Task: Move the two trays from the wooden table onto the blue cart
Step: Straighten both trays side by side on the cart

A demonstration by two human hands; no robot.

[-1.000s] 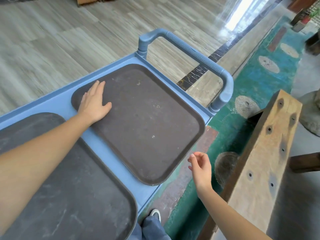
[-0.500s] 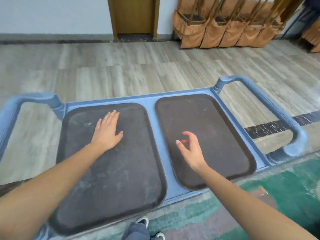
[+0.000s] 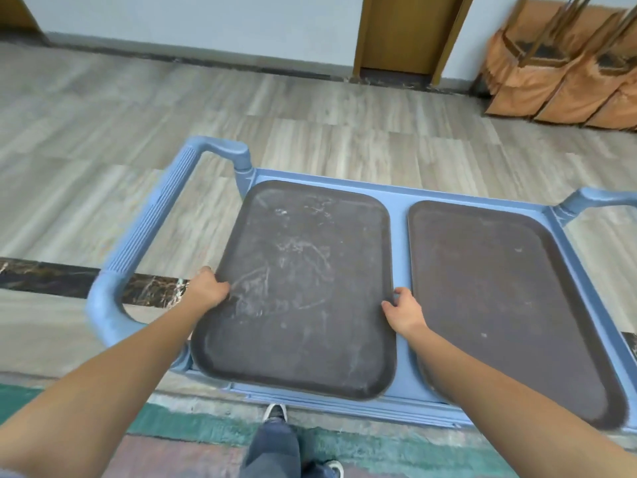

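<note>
Gripping the scuffed dark brown rectangular plastic tray (image 3: 303, 281) by its two long edges, both hands sit about halfway along its length on the blue plastic cart (image 3: 400, 343). The left hand (image 3: 208, 291) curls its fingers (image 3: 220, 289) over the rim on the side nearer the cart's ribbed blue push handle (image 3: 144, 229), thumb tucked out of sight; the fingers look closed on the rim, though whether they reach under it cannot be told. The right hand (image 3: 405, 310) is loosely bent, fingertips touching the opposite rim, in the narrow blue strip that separates this tray from the cleaner dark brown rectangular tray (image 3: 499, 298). That second tray lies flat on the same cart top, just beside the first and not touching it, reaching toward the cart's other blue handle (image 3: 593, 200). The right forearm crosses above its near corner. The held tray's near end hangs slightly over the cart's front lip. Both trays lie with long sides parallel. Below the cart's front edge, a leg in dark jeans (image 3: 272, 446) and a shoe stand on green and reddish flooring (image 3: 193, 422). Beyond the cart stretch pale wood-look floor planks (image 3: 310, 108), a wooden door (image 3: 406, 32), and stacked chairs with orange fabric covers (image 3: 565, 74).
</note>
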